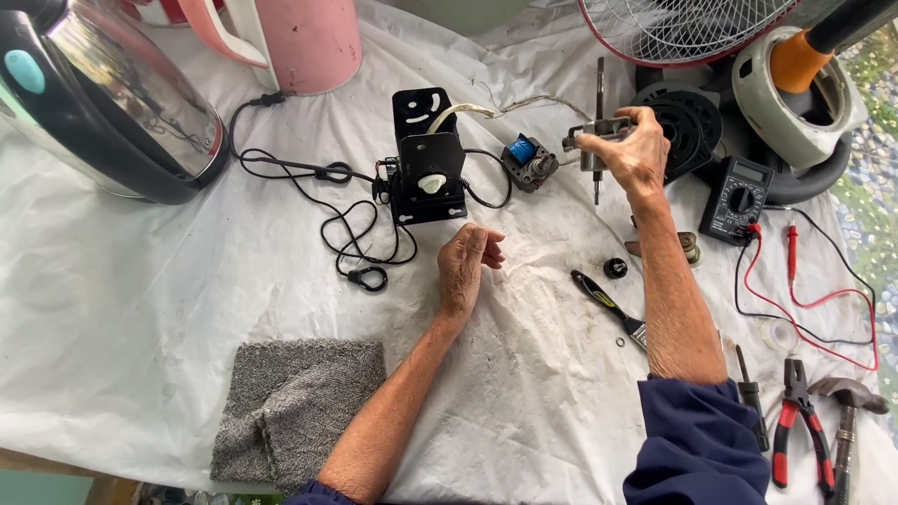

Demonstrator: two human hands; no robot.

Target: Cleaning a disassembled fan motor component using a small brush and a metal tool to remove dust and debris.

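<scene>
The right hand point(634, 154) is clamped on a grey metal motor part with a thin shaft point(597, 140), raised above the white-sheeted bench point(140, 309). The left hand point(465, 265) rests loosely curled, empty, near the black plastic bracket point(427, 154).

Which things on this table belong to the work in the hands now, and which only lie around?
In use:
right hand holding the metal motor part with shaft
left hand, empty, resting on the white sheet
black bracket

Lying about:
kettle
grey towel
multimeter
pliers
hammer
</scene>
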